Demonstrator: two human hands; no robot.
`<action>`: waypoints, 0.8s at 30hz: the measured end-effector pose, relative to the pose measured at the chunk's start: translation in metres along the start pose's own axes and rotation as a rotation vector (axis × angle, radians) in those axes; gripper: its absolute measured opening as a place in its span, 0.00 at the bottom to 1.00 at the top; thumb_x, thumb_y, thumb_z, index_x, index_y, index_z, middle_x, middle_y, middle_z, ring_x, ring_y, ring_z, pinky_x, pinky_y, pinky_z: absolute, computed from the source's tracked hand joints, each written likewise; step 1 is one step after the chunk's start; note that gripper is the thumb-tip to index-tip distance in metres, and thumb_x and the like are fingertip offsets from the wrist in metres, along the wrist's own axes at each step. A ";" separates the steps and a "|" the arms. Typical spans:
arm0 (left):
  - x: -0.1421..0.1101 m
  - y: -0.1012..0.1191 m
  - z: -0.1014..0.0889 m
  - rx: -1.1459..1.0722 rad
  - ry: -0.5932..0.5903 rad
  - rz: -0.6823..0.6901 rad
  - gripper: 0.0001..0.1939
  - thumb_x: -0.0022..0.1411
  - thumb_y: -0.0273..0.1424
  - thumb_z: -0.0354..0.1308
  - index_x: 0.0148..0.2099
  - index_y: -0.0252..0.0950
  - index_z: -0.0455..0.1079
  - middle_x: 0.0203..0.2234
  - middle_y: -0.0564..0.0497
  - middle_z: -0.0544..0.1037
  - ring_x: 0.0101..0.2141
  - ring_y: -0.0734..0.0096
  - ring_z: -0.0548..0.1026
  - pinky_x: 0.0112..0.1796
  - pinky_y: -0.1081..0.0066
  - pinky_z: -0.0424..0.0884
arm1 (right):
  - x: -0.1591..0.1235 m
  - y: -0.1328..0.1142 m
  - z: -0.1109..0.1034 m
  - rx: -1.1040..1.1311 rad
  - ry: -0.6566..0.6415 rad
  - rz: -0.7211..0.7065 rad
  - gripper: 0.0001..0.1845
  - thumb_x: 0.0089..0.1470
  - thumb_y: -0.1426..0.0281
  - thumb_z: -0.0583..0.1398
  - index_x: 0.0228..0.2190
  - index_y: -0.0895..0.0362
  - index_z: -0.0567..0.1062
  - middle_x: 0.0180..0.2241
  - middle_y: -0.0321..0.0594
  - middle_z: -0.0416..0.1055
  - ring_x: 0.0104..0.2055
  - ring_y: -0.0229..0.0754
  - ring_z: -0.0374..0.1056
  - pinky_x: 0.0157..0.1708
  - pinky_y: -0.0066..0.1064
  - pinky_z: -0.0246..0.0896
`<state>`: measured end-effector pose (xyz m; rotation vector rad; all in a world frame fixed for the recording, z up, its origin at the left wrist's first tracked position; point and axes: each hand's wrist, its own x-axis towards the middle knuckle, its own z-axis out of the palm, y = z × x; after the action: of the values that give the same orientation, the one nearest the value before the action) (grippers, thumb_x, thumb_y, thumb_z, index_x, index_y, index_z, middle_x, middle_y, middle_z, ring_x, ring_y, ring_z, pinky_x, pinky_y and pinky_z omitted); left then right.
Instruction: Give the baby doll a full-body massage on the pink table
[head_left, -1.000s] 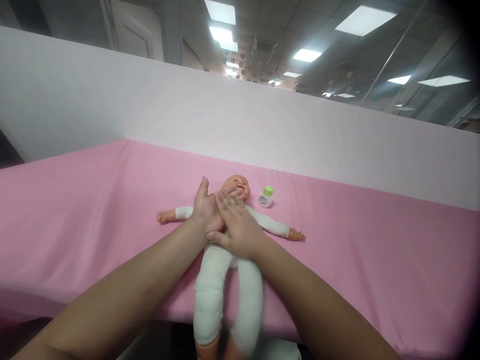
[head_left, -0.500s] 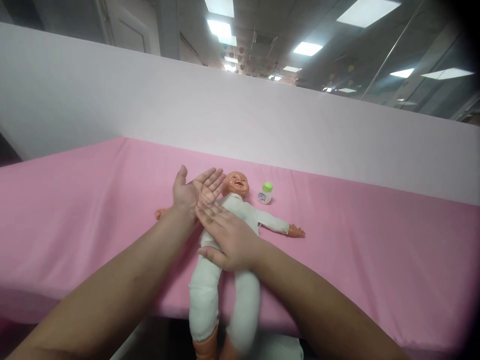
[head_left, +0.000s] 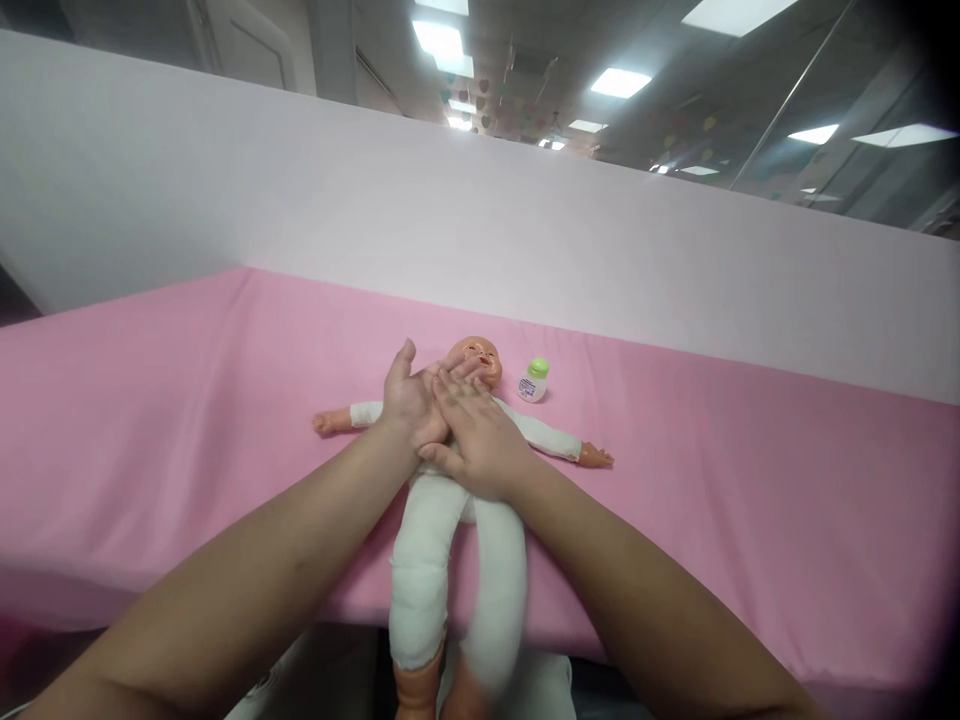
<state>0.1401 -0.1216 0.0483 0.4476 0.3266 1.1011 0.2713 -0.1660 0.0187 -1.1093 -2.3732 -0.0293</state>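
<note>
My left hand is palm up with its fingers stretched out. Across its palm and fingers lies my right hand, palm down and flat, its fingers extended. Both hands are over the chest of a baby doll dressed in white cloth, hiding its torso and part of its face. The doll lies on its back, arms spread sideways, its legs hanging past the near edge. Beside the doll's head stands a small clear bottle with a green cap and a printed label. Neither hand holds anything visible.
Pink cloth covers the table under the doll. A white low wall rises along the back, with glass above it on the right. Lit ceiling panels show beyond.
My left hand has shifted right over the doll's chest. My right hand has slid forward from the left wrist onto the palm and fingers. The doll's right arm is more exposed.
</note>
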 end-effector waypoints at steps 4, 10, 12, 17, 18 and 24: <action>0.005 0.018 -0.008 0.008 0.060 0.089 0.42 0.68 0.56 0.48 0.67 0.24 0.62 0.54 0.28 0.76 0.55 0.45 0.77 0.52 0.54 0.76 | -0.001 0.000 0.001 0.000 -0.024 -0.016 0.46 0.66 0.46 0.53 0.72 0.61 0.51 0.73 0.53 0.48 0.76 0.55 0.41 0.73 0.56 0.39; 0.013 0.025 -0.024 0.023 0.033 0.095 0.42 0.68 0.57 0.49 0.66 0.24 0.63 0.55 0.29 0.76 0.55 0.46 0.77 0.52 0.55 0.77 | -0.006 -0.009 -0.004 0.110 -0.038 -0.198 0.42 0.67 0.48 0.52 0.70 0.61 0.55 0.71 0.52 0.53 0.75 0.53 0.46 0.72 0.52 0.45; 0.014 0.025 -0.025 0.005 -0.021 0.074 0.42 0.68 0.57 0.49 0.66 0.24 0.63 0.55 0.28 0.76 0.56 0.45 0.76 0.53 0.53 0.76 | -0.008 -0.015 -0.005 0.147 -0.046 -0.251 0.45 0.66 0.45 0.52 0.71 0.61 0.52 0.72 0.53 0.51 0.75 0.53 0.44 0.72 0.51 0.44; 0.007 0.013 -0.016 0.011 -0.120 0.000 0.43 0.69 0.58 0.45 0.64 0.24 0.66 0.58 0.28 0.75 0.59 0.45 0.74 0.55 0.54 0.73 | -0.008 -0.022 -0.001 0.139 -0.041 -0.242 0.57 0.61 0.38 0.52 0.73 0.60 0.36 0.75 0.52 0.36 0.77 0.55 0.32 0.74 0.54 0.36; 0.004 0.008 -0.013 0.027 -0.117 -0.009 0.43 0.68 0.59 0.44 0.64 0.24 0.67 0.58 0.28 0.74 0.60 0.45 0.73 0.56 0.54 0.73 | -0.007 -0.022 -0.001 0.128 -0.041 -0.220 0.58 0.61 0.38 0.52 0.73 0.59 0.34 0.75 0.51 0.34 0.77 0.56 0.30 0.74 0.54 0.34; -0.008 -0.012 0.004 0.086 -0.029 -0.093 0.44 0.64 0.60 0.49 0.63 0.25 0.68 0.57 0.29 0.75 0.60 0.44 0.73 0.59 0.54 0.68 | -0.003 -0.013 -0.003 0.059 -0.042 -0.041 0.54 0.64 0.42 0.52 0.73 0.60 0.35 0.75 0.50 0.33 0.77 0.54 0.28 0.74 0.54 0.31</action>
<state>0.1482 -0.1337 0.0462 0.5196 0.3666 0.9916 0.2650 -0.1775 0.0220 -1.0428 -2.4178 0.0498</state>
